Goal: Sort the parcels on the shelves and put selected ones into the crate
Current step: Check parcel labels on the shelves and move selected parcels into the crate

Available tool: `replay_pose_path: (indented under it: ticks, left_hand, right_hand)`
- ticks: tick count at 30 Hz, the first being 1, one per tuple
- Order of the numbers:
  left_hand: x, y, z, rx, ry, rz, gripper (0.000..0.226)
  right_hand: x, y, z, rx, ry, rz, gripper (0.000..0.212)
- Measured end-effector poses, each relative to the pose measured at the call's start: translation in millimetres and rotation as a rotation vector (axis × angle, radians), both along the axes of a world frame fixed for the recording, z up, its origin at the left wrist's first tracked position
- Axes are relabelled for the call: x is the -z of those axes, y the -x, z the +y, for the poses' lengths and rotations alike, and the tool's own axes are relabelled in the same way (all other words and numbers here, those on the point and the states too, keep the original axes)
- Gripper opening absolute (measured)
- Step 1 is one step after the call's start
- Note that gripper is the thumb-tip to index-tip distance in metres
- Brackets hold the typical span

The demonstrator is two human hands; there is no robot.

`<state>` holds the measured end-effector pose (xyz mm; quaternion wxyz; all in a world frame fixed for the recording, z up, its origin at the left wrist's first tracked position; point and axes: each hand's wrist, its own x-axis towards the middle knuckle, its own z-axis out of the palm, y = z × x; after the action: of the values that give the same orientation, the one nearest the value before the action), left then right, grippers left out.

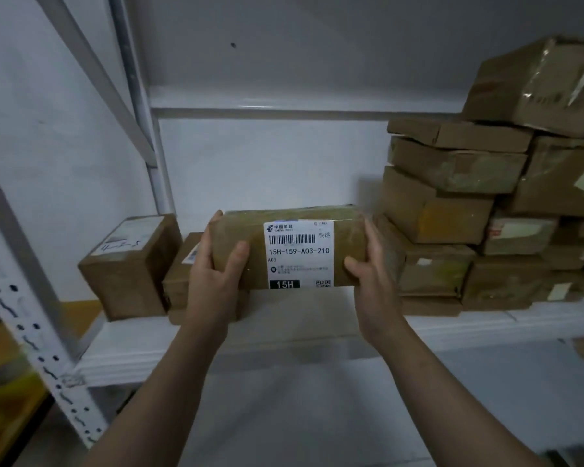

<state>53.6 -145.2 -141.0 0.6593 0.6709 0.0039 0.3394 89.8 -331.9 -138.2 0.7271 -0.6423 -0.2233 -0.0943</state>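
A brown cardboard parcel (346,246) wrapped in clear tape is held up in front of the shelf, its white shipping label reading 15H-159-A03-210 facing me. My left hand (213,271) grips its left end, thumb on the front face. My right hand (368,264) grips its right end, fingers curled round the side. The parcel hangs just above the white shelf board (284,332). No crate is in view.
Two brown boxes (129,264) stand on the shelf at the left, one partly hidden behind my left hand. A tall stack of several brown parcels (469,214) fills the right side. A white perforated upright (24,315) crosses the left foreground.
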Motion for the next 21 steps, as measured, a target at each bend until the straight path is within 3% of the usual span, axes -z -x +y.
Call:
replay_pose_path:
  ticks: [4, 7, 9, 12, 14, 18, 21]
  left_hand:
    - [3, 1, 6, 0.029, 0.017, 0.026, 0.071]
    - [2, 4, 12, 0.138, 0.046, 0.115, 0.059]
    - [0, 11, 16, 0.266, -0.041, 0.123, 0.057]
    - [0, 14, 25, 0.335, -0.237, 0.131, 0.097]
    - [-1, 12, 29, 0.253, -0.330, 0.135, 0.104]
    - [3, 9, 29, 0.056, -0.424, 0.021, 0.062]
    - [18, 10, 11, -0.153, -0.406, 0.039, 0.061]
  right_hand:
    - [3, 2, 3, 0.019, 0.010, 0.005, 0.056]
    - [4, -2, 6, 0.057, 0.027, 0.032, 0.046]
    - [1, -5, 7, 0.097, 0.033, 0.120, 0.038]
    - [-6, -10, 8, 0.133, 0.114, 0.355, 0.030]
    - [-11, -13, 10, 0.131, 0.152, 0.456, 0.041]
    - [-13, -14, 17, 0.174, 0.147, 0.444, 0.054]
    - [-3, -12, 30, 0.200, -0.029, 0.426, 0.098]
